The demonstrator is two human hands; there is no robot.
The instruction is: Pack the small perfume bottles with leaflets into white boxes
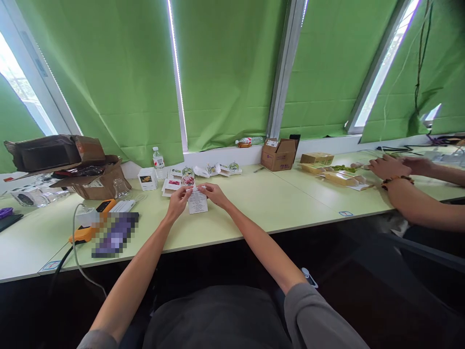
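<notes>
Between my two hands is a white paper piece covered in small print (198,203), upright over the near part of the table. My left hand (178,202) pinches its upper left corner with the fingertips. At the upper right, the fingers of my right hand (215,195) are closed on the same piece. Whether it is a flat card or a folded carton, I cannot tell. Just behind it lie flat white cartons with a pink picture (172,183) and a round label with red and green print (188,180).
A white box (147,179) and a water bottle (159,164) stand left of my hands. Further left are cardboard boxes (90,179), an orange device (105,209) and a blurred dark phone-like object (116,236). A brown carton (279,154) sits right; another person's hands (390,167) are far right.
</notes>
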